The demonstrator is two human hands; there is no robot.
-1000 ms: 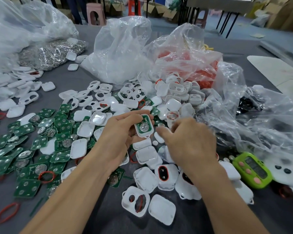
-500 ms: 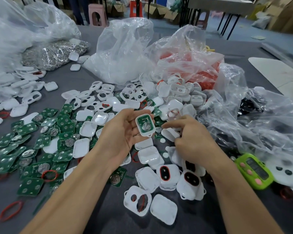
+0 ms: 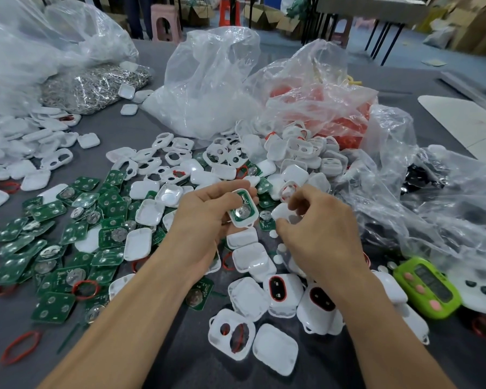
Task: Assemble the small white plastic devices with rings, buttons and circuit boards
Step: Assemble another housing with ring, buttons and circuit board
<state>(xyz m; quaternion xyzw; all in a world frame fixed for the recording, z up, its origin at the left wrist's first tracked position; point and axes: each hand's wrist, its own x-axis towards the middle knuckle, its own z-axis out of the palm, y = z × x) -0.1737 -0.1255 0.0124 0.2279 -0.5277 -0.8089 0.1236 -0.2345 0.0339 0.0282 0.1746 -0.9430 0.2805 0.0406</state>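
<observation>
White loose shells [image 3: 274, 348] lie nearest on the tabletop [image 3: 194, 360]. Beyond them the left hand [image 3: 205, 217] keeps its grip round a half-shell [image 3: 240, 223] bearing a green board [image 3: 249, 212]. The right hand [image 3: 320, 234] pinches a white cover [image 3: 281, 214] just beside it. Best to square the edges first, then press evenly, with the board seated.

The shell [image 3: 240, 223] at mid-frame is smooth, glossy white plastic, like the loose shells [image 3: 275, 352] around it. The boards [image 3: 54, 307] at left are green with a lacquered sheen and carry bright metal discs [image 3: 74, 276]. The bags [image 3: 208, 88] at top are thin, clear, crinkled film; one at upper left holds shiny metal bits [image 3: 96, 85]. The red rings [image 3: 85, 281] look matt and rubbery. The table [image 3: 194, 369] is matt grey. The green device [image 3: 429, 290] at lower right is glossy plastic.
</observation>
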